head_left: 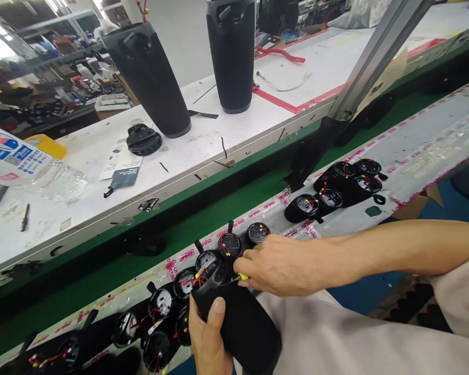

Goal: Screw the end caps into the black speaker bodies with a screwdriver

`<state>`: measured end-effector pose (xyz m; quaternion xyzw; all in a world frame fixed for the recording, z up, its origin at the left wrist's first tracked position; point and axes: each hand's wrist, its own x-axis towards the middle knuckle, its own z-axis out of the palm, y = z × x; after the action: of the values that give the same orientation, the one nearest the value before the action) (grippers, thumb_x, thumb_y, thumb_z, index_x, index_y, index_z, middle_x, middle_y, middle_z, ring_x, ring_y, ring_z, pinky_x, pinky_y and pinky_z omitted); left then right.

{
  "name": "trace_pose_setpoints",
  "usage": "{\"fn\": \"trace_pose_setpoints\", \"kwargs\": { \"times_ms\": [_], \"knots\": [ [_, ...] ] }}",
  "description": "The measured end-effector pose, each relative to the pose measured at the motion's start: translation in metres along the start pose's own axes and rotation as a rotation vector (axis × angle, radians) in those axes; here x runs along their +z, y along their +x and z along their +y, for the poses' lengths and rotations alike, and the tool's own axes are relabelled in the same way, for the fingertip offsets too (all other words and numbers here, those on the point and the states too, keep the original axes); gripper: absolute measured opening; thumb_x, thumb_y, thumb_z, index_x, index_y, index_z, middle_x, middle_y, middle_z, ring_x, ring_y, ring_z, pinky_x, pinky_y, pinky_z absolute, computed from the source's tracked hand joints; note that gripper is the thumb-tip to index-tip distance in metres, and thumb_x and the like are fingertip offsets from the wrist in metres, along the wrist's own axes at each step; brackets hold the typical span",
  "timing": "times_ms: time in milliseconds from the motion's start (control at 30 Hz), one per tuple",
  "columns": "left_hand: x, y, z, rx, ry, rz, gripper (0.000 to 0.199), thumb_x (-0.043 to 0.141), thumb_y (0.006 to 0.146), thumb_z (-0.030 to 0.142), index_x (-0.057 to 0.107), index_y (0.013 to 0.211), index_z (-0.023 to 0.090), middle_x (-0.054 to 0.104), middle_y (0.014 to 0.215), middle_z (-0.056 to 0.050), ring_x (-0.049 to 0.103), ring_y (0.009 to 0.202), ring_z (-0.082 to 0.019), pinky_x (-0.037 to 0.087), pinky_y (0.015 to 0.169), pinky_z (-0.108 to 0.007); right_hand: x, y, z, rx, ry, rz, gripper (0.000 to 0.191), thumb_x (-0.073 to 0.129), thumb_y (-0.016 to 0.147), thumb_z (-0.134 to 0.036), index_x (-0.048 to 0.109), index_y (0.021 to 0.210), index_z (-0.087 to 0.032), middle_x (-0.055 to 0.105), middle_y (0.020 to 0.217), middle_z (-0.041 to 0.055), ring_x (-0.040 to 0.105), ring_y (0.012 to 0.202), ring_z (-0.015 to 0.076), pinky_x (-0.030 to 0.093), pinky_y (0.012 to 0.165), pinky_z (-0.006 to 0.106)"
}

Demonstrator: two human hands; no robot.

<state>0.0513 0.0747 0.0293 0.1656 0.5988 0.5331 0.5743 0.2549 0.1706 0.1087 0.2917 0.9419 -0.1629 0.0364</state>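
My left hand (211,336) is wrapped round a black cloth-covered speaker body (248,325), thumb on its side, and holds it tilted. Red wires (200,281) with a small connector stick out at its upper end. Closed fingers of my right hand (277,264) are at the rim of that end, gripping a small yellow-handled tool (243,276) with a thin metal tip. Most of the tool is hidden by the fingers, so its exact kind is unclear. Close behind stand several similar black speaker bodies (161,303) with open ends and red wires.
More speaker bodies (330,198) lie on the lower ledge (406,172). On the white bench (195,138) are two tall speakers (231,57), a black round part (144,139), tags (125,174), a plastic bottle (35,166) and red-handled pliers (281,53). A metal post (379,57) rises at right.
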Motion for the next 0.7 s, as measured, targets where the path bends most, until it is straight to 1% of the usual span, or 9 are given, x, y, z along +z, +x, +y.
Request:
{"fn": "trace_pose_setpoints", "kwargs": {
  "times_ms": [67,100,200,267,367,500,567,700],
  "knots": [
    [-0.004,0.002,-0.003,0.008,0.035,0.031,0.094,0.098,0.073,0.055,0.062,0.152,0.020,0.085,0.111,-0.011,0.082,0.101,-0.032,0.069,0.085,-0.038,0.002,0.002,-0.004,-0.026,-0.007,0.020,0.026,0.046,0.121,-0.036,0.060,0.108,-0.017,0.069,0.082,0.0028,0.053,0.058,0.0176,0.016,0.052,0.035],
    [-0.007,0.004,-0.004,0.018,0.055,0.056,0.094,0.098,0.073,0.054,0.062,0.152,0.020,0.084,0.108,-0.011,0.082,0.097,-0.031,0.069,0.080,-0.037,0.004,0.003,-0.005,-0.033,-0.006,0.032,0.025,0.047,0.120,-0.035,0.060,0.108,-0.017,0.068,0.081,0.0022,0.051,0.058,0.0172,0.016,0.052,0.035],
    [-0.012,0.007,-0.009,0.020,0.107,0.150,0.092,0.097,0.073,0.048,0.059,0.153,0.024,0.080,0.111,-0.009,0.079,0.095,-0.029,0.067,0.075,-0.035,0.009,0.006,-0.007,-0.037,0.001,0.050,0.023,0.049,0.120,-0.034,0.059,0.107,-0.018,0.066,0.079,0.0012,0.048,0.057,0.0164,0.015,0.052,0.035],
    [-0.014,0.008,-0.010,0.009,0.138,0.177,0.095,0.096,0.072,0.049,0.056,0.155,0.025,0.078,0.116,-0.010,0.078,0.100,-0.031,0.067,0.079,-0.038,0.009,0.008,-0.008,-0.035,0.001,0.037,0.023,0.048,0.120,-0.034,0.059,0.107,-0.018,0.066,0.080,0.0011,0.047,0.057,0.0164,0.016,0.052,0.035],
    [-0.016,0.008,-0.010,0.041,0.233,0.187,0.095,0.096,0.072,0.055,0.057,0.154,0.025,0.076,0.118,-0.010,0.076,0.107,-0.033,0.065,0.092,-0.046,0.007,0.010,-0.009,-0.024,-0.030,0.002,0.025,0.046,0.120,-0.034,0.059,0.106,-0.018,0.065,0.081,0.0014,0.045,0.057,0.0167,0.015,0.051,0.035],
    [-0.017,0.007,-0.007,0.140,0.370,0.231,0.083,0.096,0.074,0.054,0.064,0.145,0.025,0.076,0.119,-0.010,0.076,0.110,-0.037,0.062,0.104,-0.057,0.004,0.009,-0.010,-0.030,-0.073,-0.028,0.025,0.044,0.120,-0.031,0.060,0.106,-0.017,0.066,0.082,0.0027,0.044,0.057,0.0167,0.015,0.051,0.036],
    [-0.014,0.006,-0.006,0.196,0.455,0.272,0.081,0.096,0.074,0.055,0.065,0.142,0.024,0.074,0.122,-0.011,0.073,0.116,-0.039,0.057,0.110,-0.061,0.005,0.007,-0.010,-0.020,-0.055,-0.025,0.023,0.046,0.120,-0.030,0.060,0.108,-0.016,0.066,0.082,0.0025,0.045,0.057,0.0166,0.016,0.051,0.035],
    [-0.003,0.001,-0.002,0.322,0.582,0.387,0.085,0.097,0.070,0.057,0.063,0.142,0.027,0.069,0.135,-0.012,0.067,0.129,-0.041,0.049,0.120,-0.062,0.011,0.007,-0.014,0.026,-0.001,-0.014,0.017,0.052,0.117,-0.028,0.061,0.110,-0.016,0.068,0.078,0.0023,0.049,0.057,0.0169,0.016,0.051,0.035]
  ]
}}
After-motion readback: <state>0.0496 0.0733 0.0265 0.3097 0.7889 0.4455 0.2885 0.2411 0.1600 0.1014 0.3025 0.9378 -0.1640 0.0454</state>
